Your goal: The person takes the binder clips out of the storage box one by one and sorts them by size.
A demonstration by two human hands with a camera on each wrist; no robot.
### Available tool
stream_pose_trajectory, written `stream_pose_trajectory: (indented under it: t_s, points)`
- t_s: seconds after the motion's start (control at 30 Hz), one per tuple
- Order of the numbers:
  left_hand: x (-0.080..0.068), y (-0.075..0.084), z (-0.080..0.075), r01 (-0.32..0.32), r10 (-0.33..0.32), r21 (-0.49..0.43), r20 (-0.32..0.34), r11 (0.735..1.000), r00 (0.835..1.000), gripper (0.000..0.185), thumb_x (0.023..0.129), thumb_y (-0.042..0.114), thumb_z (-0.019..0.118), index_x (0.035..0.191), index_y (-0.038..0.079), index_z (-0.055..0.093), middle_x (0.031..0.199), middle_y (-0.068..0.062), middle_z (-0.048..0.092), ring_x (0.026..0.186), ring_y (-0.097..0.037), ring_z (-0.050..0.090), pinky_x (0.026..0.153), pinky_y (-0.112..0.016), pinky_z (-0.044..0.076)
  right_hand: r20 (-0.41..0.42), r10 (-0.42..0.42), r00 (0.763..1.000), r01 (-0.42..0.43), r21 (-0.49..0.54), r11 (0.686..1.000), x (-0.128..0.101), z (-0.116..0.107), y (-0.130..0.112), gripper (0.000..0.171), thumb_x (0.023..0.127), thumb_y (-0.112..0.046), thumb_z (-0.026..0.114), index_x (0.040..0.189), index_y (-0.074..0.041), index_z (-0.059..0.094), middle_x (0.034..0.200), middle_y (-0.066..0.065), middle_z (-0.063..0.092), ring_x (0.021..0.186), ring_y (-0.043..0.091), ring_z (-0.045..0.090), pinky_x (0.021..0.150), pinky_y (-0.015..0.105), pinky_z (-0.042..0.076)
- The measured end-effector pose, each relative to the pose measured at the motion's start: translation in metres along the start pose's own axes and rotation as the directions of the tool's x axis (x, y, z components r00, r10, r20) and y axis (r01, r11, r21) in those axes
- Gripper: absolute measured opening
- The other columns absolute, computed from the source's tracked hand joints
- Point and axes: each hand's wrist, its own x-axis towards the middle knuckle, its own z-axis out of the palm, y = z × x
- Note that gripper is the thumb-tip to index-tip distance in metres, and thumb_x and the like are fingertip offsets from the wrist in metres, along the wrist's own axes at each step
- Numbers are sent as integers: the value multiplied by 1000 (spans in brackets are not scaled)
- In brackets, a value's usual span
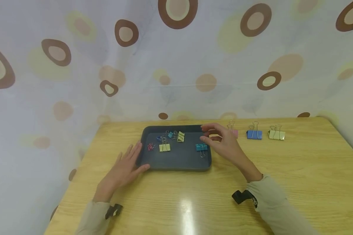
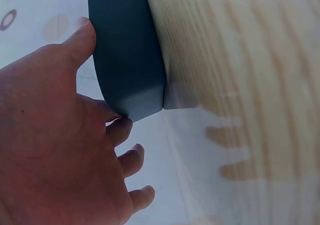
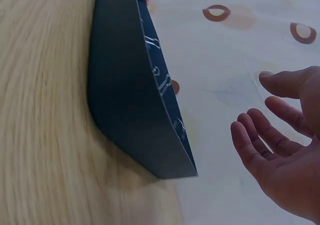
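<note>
A dark grey tray [image 1: 179,161] with a raised rim lies on the wooden table. My left hand [image 1: 122,170] rests along its left side, fingers extended; in the left wrist view the thumb and fingertips touch the tray wall [image 2: 130,50]. Over the right rim hovers my right hand [image 1: 225,143], fingers loosely bent and nothing between them. Just below it, a teal binder clip [image 1: 201,147] lies inside the tray. Toward the left of the tray are two yellow binder clips [image 1: 164,148] and several small ones, among them a red clip [image 1: 150,147] and a small teal clip [image 1: 170,134].
Right of the tray, a pink binder clip [image 1: 236,133], partly behind my right hand, a blue binder clip [image 1: 254,134] and a pale yellow binder clip [image 1: 277,134] stand in a row on the table [image 1: 297,182]. A patterned cloth [image 1: 176,65] hangs behind the table.
</note>
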Motion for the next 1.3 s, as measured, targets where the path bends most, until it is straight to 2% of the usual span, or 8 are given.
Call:
stream_pose_trajectory:
  t_s: [0.1,0.47,0.67,1.07,1.2,1.3]
  points:
    - [0,0,0,1,-1,0,5,1000,1000,91,102,57,55,164,3,16,171,-12,14,155,-43,12,120,-69,9,24,1,1000,-1,-7,1000,5,14,3,36,96,-9,74,131,-6,65,125,12,66,110,28,65,92,39,58]
    - [5,0,-2,-5,5,20,-1,1000,1000,91,102,58,54,164,4,16,171,-12,14,155,-43,9,119,-70,8,74,33,997,-33,5,999,20,53,15,36,95,-10,74,128,2,65,122,24,65,105,33,68,92,46,58]
    - [4,-1,-1,-15,15,14,-17,1000,1000,91,102,59,53,164,3,17,171,-13,14,155,-44,10,119,-71,9,86,15,996,-13,-26,1000,23,71,12,38,94,-7,75,129,4,64,120,24,67,105,32,69,91,42,59]
    - [1,-2,3,1,-1,10,-5,1000,1000,91,102,58,54,164,3,16,171,-13,13,155,-44,9,119,-71,8,152,147,977,-129,-122,984,33,106,15,39,92,-8,78,128,0,67,121,16,69,106,30,69,87,38,59]
    - [2,-2,3,14,-14,11,13,1000,1000,91,102,59,52,165,5,14,172,-12,11,156,-42,8,120,-70,7,147,178,973,-158,-140,978,37,113,18,39,90,-7,79,127,-1,67,122,14,69,107,29,69,89,39,59]
    - [2,-1,1,15,-15,10,11,1000,1000,91,102,58,53,165,5,14,172,-11,11,155,-43,8,120,-70,8,121,168,978,-149,-151,977,39,117,20,37,89,-5,80,124,-1,69,119,14,71,106,29,70,90,41,58]
